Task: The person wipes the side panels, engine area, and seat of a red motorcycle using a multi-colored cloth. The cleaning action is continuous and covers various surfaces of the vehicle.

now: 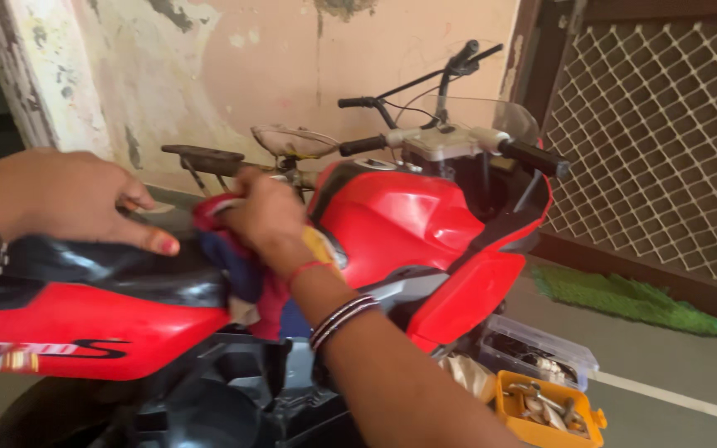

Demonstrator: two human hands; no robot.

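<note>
The right hand has its fingers bunched around a multicoloured cloth against the red motorbike, left hand's fingers flat.

Right hand pressing a multicoloured cloth against the red motorbike; left hand flat on its black seat; yellow parts tray below.
</note>
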